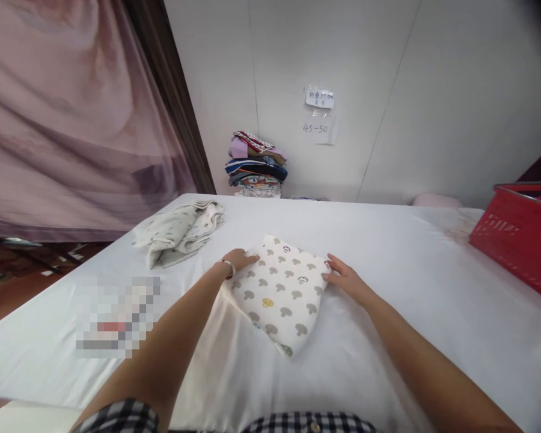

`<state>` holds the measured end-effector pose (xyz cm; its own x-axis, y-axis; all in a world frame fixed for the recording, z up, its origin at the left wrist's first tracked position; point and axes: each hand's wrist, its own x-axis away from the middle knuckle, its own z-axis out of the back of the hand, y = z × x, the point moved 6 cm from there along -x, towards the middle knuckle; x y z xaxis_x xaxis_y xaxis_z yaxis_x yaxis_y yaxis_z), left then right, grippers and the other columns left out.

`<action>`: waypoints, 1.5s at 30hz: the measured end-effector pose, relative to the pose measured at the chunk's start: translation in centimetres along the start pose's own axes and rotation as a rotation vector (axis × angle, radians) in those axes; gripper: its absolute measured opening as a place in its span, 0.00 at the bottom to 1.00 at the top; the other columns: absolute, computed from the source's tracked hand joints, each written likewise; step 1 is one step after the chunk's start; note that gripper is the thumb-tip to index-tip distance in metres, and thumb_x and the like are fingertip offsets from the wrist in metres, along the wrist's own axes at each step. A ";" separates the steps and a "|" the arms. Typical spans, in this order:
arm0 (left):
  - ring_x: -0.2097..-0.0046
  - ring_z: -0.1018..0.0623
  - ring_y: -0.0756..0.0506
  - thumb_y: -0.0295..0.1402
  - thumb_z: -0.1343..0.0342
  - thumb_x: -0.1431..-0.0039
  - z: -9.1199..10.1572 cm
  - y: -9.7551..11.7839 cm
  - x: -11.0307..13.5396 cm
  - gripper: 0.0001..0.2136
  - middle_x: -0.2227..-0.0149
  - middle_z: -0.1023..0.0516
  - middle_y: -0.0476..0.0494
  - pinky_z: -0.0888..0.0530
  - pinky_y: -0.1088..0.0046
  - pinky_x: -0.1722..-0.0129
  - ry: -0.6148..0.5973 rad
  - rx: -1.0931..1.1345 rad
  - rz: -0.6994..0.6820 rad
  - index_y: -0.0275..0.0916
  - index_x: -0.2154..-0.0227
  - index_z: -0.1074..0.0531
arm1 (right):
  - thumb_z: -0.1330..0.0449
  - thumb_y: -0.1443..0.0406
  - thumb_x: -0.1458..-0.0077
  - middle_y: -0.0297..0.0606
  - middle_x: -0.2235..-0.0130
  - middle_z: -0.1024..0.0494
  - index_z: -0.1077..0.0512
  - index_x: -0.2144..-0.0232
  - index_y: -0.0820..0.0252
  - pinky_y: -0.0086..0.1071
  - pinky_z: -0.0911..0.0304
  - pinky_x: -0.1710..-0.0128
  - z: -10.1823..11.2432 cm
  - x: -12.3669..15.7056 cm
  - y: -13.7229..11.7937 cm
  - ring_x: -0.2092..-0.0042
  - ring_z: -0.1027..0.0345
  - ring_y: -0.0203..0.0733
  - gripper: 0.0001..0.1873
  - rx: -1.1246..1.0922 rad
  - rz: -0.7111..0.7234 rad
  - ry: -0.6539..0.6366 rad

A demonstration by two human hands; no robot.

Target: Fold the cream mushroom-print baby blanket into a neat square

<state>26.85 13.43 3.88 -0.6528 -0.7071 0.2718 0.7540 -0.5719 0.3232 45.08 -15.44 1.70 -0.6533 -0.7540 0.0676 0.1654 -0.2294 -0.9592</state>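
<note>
A folded white cloth printed with small mushrooms (283, 290) lies flat on the white-covered table (388, 337) in front of me. My left hand (240, 260), with a bracelet on the wrist, rests open on the cloth's far left corner, fingers stretched flat. My right hand (344, 278) touches the cloth's right edge, fingers spread and flat. Neither hand grips anything.
A crumpled pale patterned garment (180, 231) lies at the table's far left. A red plastic basket (520, 234) stands at the right edge. A stack of folded colourful clothes (256, 165) sits by the back wall under a paper note. A pink curtain hangs at the left.
</note>
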 end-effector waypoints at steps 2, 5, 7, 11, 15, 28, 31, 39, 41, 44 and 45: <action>0.55 0.26 0.38 0.52 0.51 0.53 0.4 0.3 -0.1 0.26 0.55 0.26 0.35 0.31 0.68 0.59 0.009 -0.048 -0.024 0.36 0.60 0.28 | 0.36 0.57 0.59 0.44 0.43 0.37 0.45 0.41 0.60 0.40 0.48 0.45 -0.6 -0.5 0.4 0.43 0.44 0.48 0.43 -0.033 -0.003 -0.041; 0.56 0.26 0.40 0.50 0.51 0.52 1.9 1.7 -0.9 0.24 0.55 0.25 0.38 0.31 0.70 0.60 0.075 -0.097 -0.095 0.38 0.58 0.30 | 0.35 0.57 0.60 0.41 0.51 0.30 0.48 0.41 0.59 0.38 0.42 0.49 -1.3 0.2 0.8 0.51 0.36 0.46 0.46 -0.062 -0.034 -0.053; 0.55 0.26 0.40 0.49 0.49 0.53 2.9 3.4 -2.0 0.24 0.55 0.26 0.40 0.31 0.69 0.59 0.100 -0.148 -0.154 0.40 0.56 0.30 | 0.35 0.58 0.60 0.36 0.59 0.28 0.52 0.39 0.57 0.37 0.38 0.56 -2.5 1.6 0.5 0.59 0.33 0.42 0.48 -0.077 -0.053 -0.117; 0.52 0.28 0.40 0.47 0.44 0.56 3.4 8.1 -4.7 0.23 0.54 0.25 0.44 0.37 0.67 0.50 0.094 -0.246 -0.295 0.46 0.56 0.30 | 0.36 0.61 0.57 0.31 0.66 0.30 0.62 0.37 0.50 0.32 0.38 0.64 -7.0 5.6 -1.4 0.68 0.35 0.35 0.52 -0.092 0.016 -0.366; 0.45 0.35 0.42 0.41 0.42 0.55 1.3 11.5 -6.0 0.23 0.49 0.30 0.46 0.49 0.62 0.42 0.084 -0.303 -0.402 0.47 0.53 0.33 | 0.36 0.64 0.57 0.28 0.69 0.32 0.60 0.38 0.46 0.30 0.40 0.68 -10.4 7.8 -1.7 0.70 0.38 0.33 0.50 0.043 0.022 -0.507; 0.42 0.38 0.44 0.47 0.51 0.47 -1.8 8.5 6.4 0.23 0.42 0.38 0.45 0.41 0.69 0.42 0.115 -0.070 -0.502 0.42 0.50 0.33 | 0.41 0.60 0.52 0.34 0.67 0.28 0.60 0.38 0.48 0.32 0.40 0.65 -10.8 8.4 -2.7 0.68 0.35 0.39 0.44 0.306 0.234 -0.556; 0.43 0.36 0.45 0.47 0.53 0.45 -3.1 9.0 9.3 0.22 0.43 0.37 0.45 0.41 0.70 0.42 0.117 -0.040 -0.476 0.42 0.51 0.32 | 0.43 0.60 0.50 0.39 0.61 0.26 0.58 0.38 0.52 0.34 0.41 0.61 -10.7 8.7 -3.2 0.62 0.34 0.44 0.41 0.425 0.347 -0.537; 0.38 0.45 0.42 0.49 0.54 0.45 -5.1 10.0 8.9 0.26 0.40 0.42 0.43 0.47 0.59 0.40 0.134 -0.101 -0.342 0.43 0.46 0.38 | 0.44 0.60 0.50 0.38 0.64 0.25 0.51 0.41 0.56 0.32 0.42 0.67 -10.1 9.0 -4.6 0.67 0.33 0.42 0.36 0.461 0.397 -0.536; 0.38 0.47 0.41 0.49 0.56 0.44 -5.6 10.0 8.8 0.26 0.39 0.44 0.44 0.49 0.55 0.41 0.145 -0.144 -0.339 0.44 0.45 0.41 | 0.45 0.63 0.51 0.37 0.63 0.25 0.47 0.43 0.55 0.31 0.42 0.67 -9.9 8.9 -4.8 0.68 0.33 0.41 0.32 0.464 0.430 -0.524; 0.37 0.48 0.42 0.47 0.57 0.42 -6.0 9.9 8.8 0.24 0.38 0.46 0.45 0.50 0.56 0.40 0.143 -0.174 -0.342 0.46 0.44 0.42 | 0.47 0.65 0.50 0.35 0.60 0.25 0.49 0.42 0.54 0.30 0.42 0.66 -9.4 8.3 -4.8 0.68 0.33 0.38 0.33 0.404 0.479 -0.479; 0.37 0.48 0.42 0.47 0.58 0.42 -6.1 9.8 8.8 0.24 0.38 0.46 0.45 0.50 0.56 0.40 0.136 -0.178 -0.338 0.46 0.44 0.42 | 0.47 0.66 0.50 0.34 0.60 0.24 0.50 0.41 0.53 0.30 0.41 0.67 -9.2 7.9 -4.6 0.69 0.33 0.37 0.34 0.355 0.477 -0.452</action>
<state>28.92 -0.98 3.90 -0.8595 -0.5086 0.0504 0.5071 -0.8363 0.2086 32.40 -14.68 4.13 -0.0965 -0.9834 -0.1536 0.6335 0.0584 -0.7715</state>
